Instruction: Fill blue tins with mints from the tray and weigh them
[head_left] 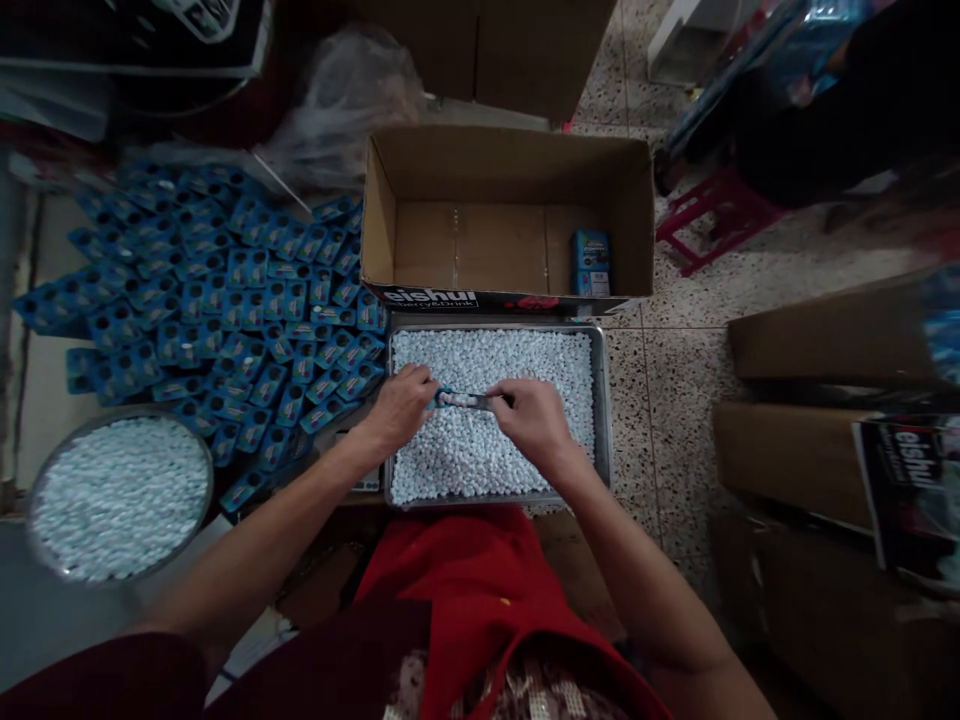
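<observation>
My left hand (406,402) is closed around a small blue box (441,397), mostly hidden by the fingers. My right hand (531,416) grips the dark handle of a small scoop (478,402), which carries some white pellets. The scoop's tip meets the box's near end, or almost does; I cannot tell if they touch. Both hands are above a metal tray (605,420) filled with small white pellets (487,460).
Many blue boxes (232,300) lie heaped on the left, beside a round bowl of pellets (124,497). Behind the tray stands an open cardboard carton (495,240) with blue boxes (591,262) inside. Cartons (795,450) and a pink stool (712,215) with a seated person are at right.
</observation>
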